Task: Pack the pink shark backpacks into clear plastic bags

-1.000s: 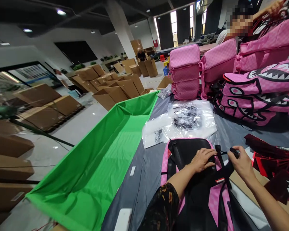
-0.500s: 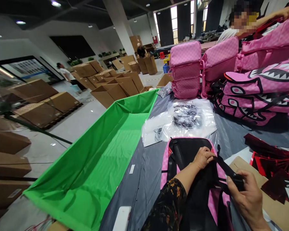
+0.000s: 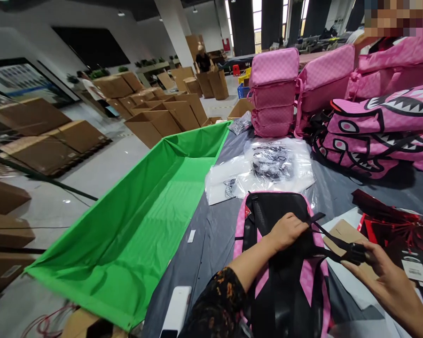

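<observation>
The right hand [image 3: 382,270], nearly closed, is pinching a black strap [image 3: 341,244], seemingly adjusting it; the left hand [image 3: 287,231] is curling over the backpack [image 3: 285,277] beneath, grip unclear. The next move is probably needing steady tension.

Matt cloth backpack [image 3: 280,263], smooth plastic buckle [image 3: 357,253], glossy plastic bags [image 3: 280,164], matt cardboard boxes [image 3: 188,112]
</observation>
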Action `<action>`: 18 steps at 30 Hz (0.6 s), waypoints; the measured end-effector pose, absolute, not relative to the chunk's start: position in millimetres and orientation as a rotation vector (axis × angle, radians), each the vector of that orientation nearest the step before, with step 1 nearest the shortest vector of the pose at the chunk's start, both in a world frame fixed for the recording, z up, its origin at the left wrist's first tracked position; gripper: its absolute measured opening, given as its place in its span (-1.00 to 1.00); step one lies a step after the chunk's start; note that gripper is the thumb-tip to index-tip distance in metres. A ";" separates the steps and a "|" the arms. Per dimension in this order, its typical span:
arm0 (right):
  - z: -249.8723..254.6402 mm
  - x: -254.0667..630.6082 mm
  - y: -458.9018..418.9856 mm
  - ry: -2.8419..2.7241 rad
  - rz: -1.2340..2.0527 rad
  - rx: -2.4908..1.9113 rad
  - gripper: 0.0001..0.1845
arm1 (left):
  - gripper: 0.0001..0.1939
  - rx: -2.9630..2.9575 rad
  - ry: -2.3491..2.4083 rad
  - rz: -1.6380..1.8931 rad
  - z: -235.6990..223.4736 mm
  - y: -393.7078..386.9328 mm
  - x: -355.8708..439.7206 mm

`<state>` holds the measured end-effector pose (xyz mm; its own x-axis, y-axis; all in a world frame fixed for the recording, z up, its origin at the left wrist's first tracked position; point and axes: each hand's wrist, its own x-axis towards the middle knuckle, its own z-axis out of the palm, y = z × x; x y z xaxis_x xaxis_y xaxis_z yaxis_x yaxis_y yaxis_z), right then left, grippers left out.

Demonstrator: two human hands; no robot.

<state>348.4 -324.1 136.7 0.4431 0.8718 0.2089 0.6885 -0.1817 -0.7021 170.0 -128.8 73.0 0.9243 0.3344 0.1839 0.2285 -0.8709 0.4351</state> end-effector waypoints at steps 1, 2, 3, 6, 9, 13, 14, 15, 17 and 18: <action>135.5 355.0 -323.8 -1.336 0.352 -1.905 -0.30 | -0.68 2.587 0.518 0.367 64.5 -136.9 157.8; 135.6 361.2 -319.0 -1.345 0.396 -1.869 -0.31 | -0.68 2.474 0.630 0.367 57.0 -146.6 146.9; 136.6 366.8 -309.3 -1.341 0.429 -1.839 -0.31 | -0.70 2.346 0.731 0.352 50.8 -157.4 138.2; 139.4 378.7 -252.2 -1.355 0.498 -1.755 -0.25 | -0.77 2.092 0.824 0.249 37.0 -192.5 129.1; 129.1 377.2 -172.5 -1.500 0.573 -1.645 -0.22 | -0.94 1.556 0.893 0.235 23.9 -220.6 137.4; 91.0 352.8 -91.0 -1.645 0.634 -1.584 -0.14 | -0.71 0.630 1.121 0.419 5.2 -232.6 139.6; 79.7 346.6 -80.5 -1.664 0.635 -1.583 -0.13 | -0.67 0.561 1.147 0.453 1.6 -232.7 136.4; 68.4 341.8 -73.8 -1.676 0.633 -1.584 -0.13 | -0.65 0.516 1.154 0.455 -1.5 -232.6 132.4; 47.1 337.8 -69.5 -1.718 0.591 -1.611 -0.16 | -0.64 0.443 1.147 0.396 -5.9 -233.1 125.1; 37.3 338.5 -70.0 -1.753 0.543 -1.638 -0.17 | -0.66 0.470 1.140 0.358 -7.3 -234.1 122.5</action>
<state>338.5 -70.0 37.3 0.0113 0.9821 0.1879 0.7038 0.1257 -0.6992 122.5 -234.1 -7.3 0.3788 0.5003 -0.7786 -0.0338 0.8482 0.5286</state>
